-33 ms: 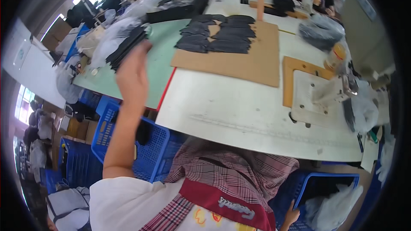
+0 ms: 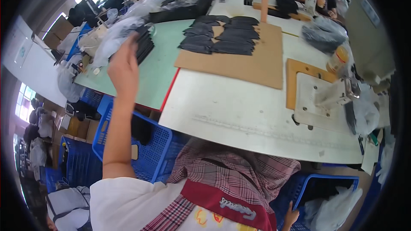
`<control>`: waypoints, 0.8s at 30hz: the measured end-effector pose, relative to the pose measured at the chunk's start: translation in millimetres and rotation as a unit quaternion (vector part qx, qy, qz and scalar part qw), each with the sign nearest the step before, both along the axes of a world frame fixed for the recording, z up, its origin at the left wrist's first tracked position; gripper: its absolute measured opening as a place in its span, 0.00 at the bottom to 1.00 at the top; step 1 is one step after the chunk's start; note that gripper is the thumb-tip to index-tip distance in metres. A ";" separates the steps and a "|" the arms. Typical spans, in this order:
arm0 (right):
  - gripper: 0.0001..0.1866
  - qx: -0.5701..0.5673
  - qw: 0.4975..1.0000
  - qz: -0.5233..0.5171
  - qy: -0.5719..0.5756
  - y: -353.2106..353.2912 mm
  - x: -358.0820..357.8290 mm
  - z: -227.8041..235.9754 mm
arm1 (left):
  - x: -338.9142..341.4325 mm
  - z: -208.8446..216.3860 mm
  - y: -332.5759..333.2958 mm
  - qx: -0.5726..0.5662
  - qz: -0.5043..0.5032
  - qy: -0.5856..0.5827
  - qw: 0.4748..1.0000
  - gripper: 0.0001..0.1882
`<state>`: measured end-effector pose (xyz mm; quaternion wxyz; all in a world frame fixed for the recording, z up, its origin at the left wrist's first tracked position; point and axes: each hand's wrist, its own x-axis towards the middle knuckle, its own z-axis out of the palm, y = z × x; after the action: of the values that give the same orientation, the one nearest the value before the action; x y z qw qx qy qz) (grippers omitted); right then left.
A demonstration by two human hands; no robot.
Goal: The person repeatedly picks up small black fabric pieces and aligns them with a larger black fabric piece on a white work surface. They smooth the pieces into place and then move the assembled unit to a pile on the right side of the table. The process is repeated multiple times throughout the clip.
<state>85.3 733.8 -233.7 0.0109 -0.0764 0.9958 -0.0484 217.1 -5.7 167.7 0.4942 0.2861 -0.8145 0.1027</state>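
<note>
Fingers of the left hand [image 2: 124, 70] are being stretched out, loosely spread, toward a stack of dark fabric pieces [image 2: 144, 45] lying at the far left of the green tabletop [image 2: 160, 75]. The fingertips are reaching the near edge of that stack; whether anything is being gripped cannot be told, since the back of the hand is being shown to the camera. The forearm is being raised well above a blue plastic crate [image 2: 145, 145] standing on the floor below the tabletop edge.

The right hand [image 2: 291, 218] is being kept low, at the bottom of the view beside a plaid cloth [image 2: 239, 175] over the lap; only a few fingers are being shown, and whether they are spread or closed cannot be told.

Farther out, more dark fabric pieces [image 2: 222, 36] are being kept in rows on a cardboard sheet [image 2: 252, 66], which is lying across the white tabletop [image 2: 239, 111]. A sewing machine [image 2: 329, 98] is standing to the right, well apart from the reaching hand.

For a clean pick, the stack would likely be best taken from its near edge with the thumb slid under and the fingers laid on top, so that the pieces are being lifted together and not fanned out. Clear plastic bags [image 2: 111, 38] are lying just beside the stack and could be snagged.
</note>
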 end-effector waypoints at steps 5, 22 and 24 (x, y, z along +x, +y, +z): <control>0.32 -0.254 0.913 -0.099 -0.304 -15.4 -13.6 17.1 | 69.2 8.9 -185.0 -0.105 0.163 -0.094 0.977 0.16; 0.48 -0.351 0.809 -0.296 -0.368 -60.7 7.4 86.6 | -34.2 -49.3 -89.6 -0.285 0.015 -0.185 0.940 0.26; 0.48 -0.562 0.655 -0.333 -0.381 -39.2 6.1 70.3 | -71.6 -58.1 -54.7 -0.159 -0.106 -0.202 0.961 0.21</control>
<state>91.3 694.6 -163.5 0.3274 0.2939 0.6462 -0.6236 145.4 -60.3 109.6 0.3662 0.0895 -0.8963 0.2335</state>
